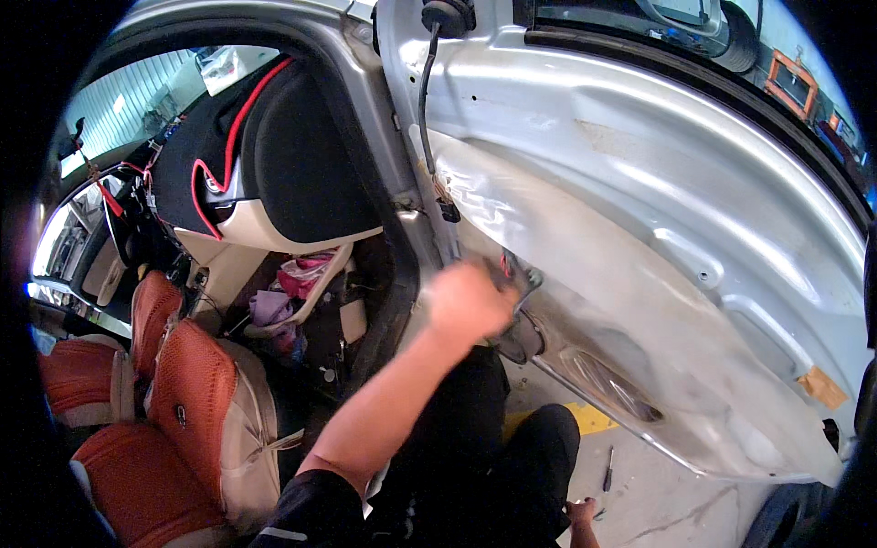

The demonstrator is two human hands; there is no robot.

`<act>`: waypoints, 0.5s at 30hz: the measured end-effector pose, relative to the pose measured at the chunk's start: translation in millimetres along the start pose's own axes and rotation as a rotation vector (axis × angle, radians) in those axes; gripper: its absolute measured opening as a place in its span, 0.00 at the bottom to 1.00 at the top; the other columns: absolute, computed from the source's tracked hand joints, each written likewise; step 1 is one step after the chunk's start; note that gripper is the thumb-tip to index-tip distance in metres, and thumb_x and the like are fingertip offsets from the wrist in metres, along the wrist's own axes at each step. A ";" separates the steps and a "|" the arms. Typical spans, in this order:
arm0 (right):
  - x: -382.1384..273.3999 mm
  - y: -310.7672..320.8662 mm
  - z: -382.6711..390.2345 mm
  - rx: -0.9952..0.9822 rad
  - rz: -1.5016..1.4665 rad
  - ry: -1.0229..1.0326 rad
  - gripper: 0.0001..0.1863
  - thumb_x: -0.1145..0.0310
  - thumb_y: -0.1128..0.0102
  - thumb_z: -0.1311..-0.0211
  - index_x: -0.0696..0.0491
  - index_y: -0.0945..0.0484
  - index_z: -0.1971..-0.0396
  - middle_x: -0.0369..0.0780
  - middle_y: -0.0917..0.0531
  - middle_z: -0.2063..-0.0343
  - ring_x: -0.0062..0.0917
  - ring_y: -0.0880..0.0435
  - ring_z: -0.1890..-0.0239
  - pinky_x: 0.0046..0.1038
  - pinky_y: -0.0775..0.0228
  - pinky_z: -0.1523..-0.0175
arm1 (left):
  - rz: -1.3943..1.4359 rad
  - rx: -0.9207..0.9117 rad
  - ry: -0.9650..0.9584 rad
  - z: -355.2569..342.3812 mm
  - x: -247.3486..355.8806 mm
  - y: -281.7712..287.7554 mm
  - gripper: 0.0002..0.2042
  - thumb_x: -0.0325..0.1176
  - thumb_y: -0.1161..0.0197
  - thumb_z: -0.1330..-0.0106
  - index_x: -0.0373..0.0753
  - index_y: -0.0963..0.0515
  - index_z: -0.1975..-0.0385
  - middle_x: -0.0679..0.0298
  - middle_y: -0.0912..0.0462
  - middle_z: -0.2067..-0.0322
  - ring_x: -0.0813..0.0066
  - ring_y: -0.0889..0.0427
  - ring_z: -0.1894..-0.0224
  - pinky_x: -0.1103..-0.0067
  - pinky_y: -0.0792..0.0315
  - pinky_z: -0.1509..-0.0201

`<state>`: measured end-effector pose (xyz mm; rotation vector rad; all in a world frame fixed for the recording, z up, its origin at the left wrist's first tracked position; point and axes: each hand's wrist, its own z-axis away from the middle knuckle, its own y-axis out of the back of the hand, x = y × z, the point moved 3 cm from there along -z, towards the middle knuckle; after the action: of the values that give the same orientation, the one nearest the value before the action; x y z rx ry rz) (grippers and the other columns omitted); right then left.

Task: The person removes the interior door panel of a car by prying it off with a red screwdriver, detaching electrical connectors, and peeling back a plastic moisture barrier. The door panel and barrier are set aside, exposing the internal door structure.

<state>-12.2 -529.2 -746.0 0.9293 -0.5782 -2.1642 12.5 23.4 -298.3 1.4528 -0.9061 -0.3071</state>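
My left hand point(470, 301), blurred by motion, is closed in a fist at the inner side of an open silver car door point(548, 110). What it grips, if anything, is hidden. Just beyond its fingers is a small grey part with a red bit point(523, 277), and below it a dark round part point(518, 338) on the door's lower edge. A whitish plastic sheet point(585, 247) covers much of the door panel. Low in the view, beside my knee, my right hand point(580, 511) appears with fingers curled; a small dark piece shows by it, too small to name.
A black cable with a connector point(448, 208) hangs between door and body frame. On the floor lies a screwdriver point(608, 468) near a yellow stripe point(592, 418). Left are red-brown seats point(187, 393), a black dashboard point(315, 155) and a bin point(324, 290) with cloths.
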 end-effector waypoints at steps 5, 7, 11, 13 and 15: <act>25.1 3.9 -6.0 0.096 0.176 0.085 0.46 0.64 0.13 0.62 0.62 0.30 0.42 0.52 0.15 0.53 0.44 0.14 0.53 0.40 0.23 0.43 | 0.174 0.243 -0.051 -3.8 -15.1 81.9 0.17 0.40 0.28 0.46 0.34 0.24 0.68 0.48 0.15 0.65 0.46 0.13 0.59 0.61 0.20 0.53; 37.0 -2.6 -19.3 0.151 0.254 0.151 0.43 0.64 0.16 0.59 0.62 0.30 0.42 0.51 0.14 0.57 0.44 0.13 0.55 0.42 0.23 0.43 | 0.104 0.288 -0.260 15.9 -17.6 83.8 0.16 0.38 0.26 0.48 0.35 0.23 0.67 0.51 0.16 0.65 0.46 0.15 0.60 0.62 0.21 0.53; -10.5 1.0 -16.3 0.030 0.018 0.360 0.30 0.65 0.27 0.45 0.63 0.26 0.45 0.49 0.13 0.57 0.39 0.12 0.56 0.39 0.20 0.48 | 0.558 0.100 -0.378 50.1 -25.4 57.0 0.10 0.25 0.30 0.45 0.33 0.24 0.67 0.54 0.17 0.65 0.58 0.14 0.62 0.70 0.21 0.55; -158.8 34.8 94.0 0.003 0.146 0.599 0.23 0.63 0.29 0.39 0.56 0.23 0.47 0.46 0.12 0.59 0.40 0.12 0.54 0.37 0.21 0.48 | 1.039 -0.140 -0.232 73.9 -34.0 45.3 0.07 0.20 0.34 0.36 0.33 0.24 0.61 0.61 0.16 0.63 0.77 0.15 0.60 0.77 0.20 0.54; -265.9 70.6 194.0 -0.049 -0.020 1.017 0.19 0.71 0.29 0.40 0.56 0.22 0.50 0.45 0.13 0.62 0.38 0.12 0.58 0.36 0.20 0.51 | 1.396 -0.275 -0.218 84.2 -20.1 36.7 0.07 0.20 0.36 0.32 0.34 0.24 0.57 0.65 0.16 0.62 0.82 0.16 0.60 0.80 0.21 0.54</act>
<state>3.1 -353.4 -459.4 1.7943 -0.0033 -1.4160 -70.6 -17.7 -282.1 0.3017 -1.7412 0.4551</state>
